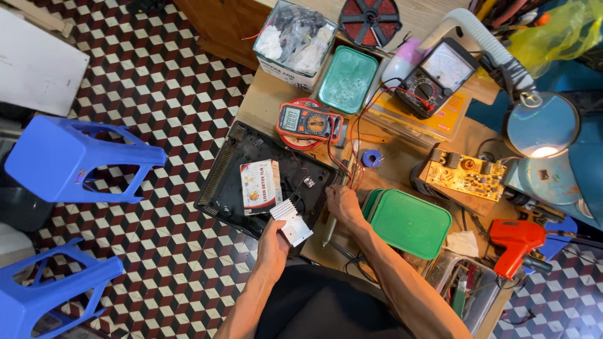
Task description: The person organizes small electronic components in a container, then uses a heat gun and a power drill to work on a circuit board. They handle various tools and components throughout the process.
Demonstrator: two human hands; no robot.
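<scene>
My left hand point(274, 247) grips a finned silver heat sink point(291, 221) over the near edge of a black open appliance casing point(223, 182). My right hand point(343, 205) rests on the wooden bench at the casing's right side, fingers bent down by red and black probe leads point(352, 172); what it grips is hidden. A small white and red box point(259, 185) lies inside the casing. An orange digital multimeter point(309, 121) sits just beyond the casing.
A green lidded box point(409, 223) lies right of my right hand. Farther back are a teal lid point(347, 80), an analog meter point(438, 74), a circuit board point(465, 172), a lit lamp point(542, 125). A red soldering gun point(515, 240) lies right. Blue stools point(69, 160) stand left.
</scene>
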